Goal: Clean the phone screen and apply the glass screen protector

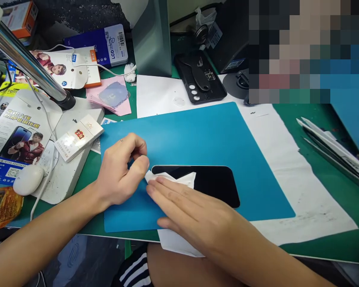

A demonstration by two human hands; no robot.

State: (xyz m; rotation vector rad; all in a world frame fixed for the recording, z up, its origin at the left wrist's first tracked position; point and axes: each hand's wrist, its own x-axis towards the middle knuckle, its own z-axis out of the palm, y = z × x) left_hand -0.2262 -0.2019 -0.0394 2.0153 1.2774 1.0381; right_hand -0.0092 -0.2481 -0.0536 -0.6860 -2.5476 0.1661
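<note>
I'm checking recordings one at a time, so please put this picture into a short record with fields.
Right hand: fingers extended over a white wipe on the phone
Left hand: fingers curled, near the phone's left end; whether it holds anything is unclear
Phone: flat, dark face up, on a blue mat
Left of mat: small white box on a white base
Beyond mat: black phone case
Right side: slim tools

Phone screen [217, 185] black; tissue [189, 179] white; mat [179, 135] plain blue; tabletop [335, 191] green; shorts [134, 265] black with white stripes.
</note>
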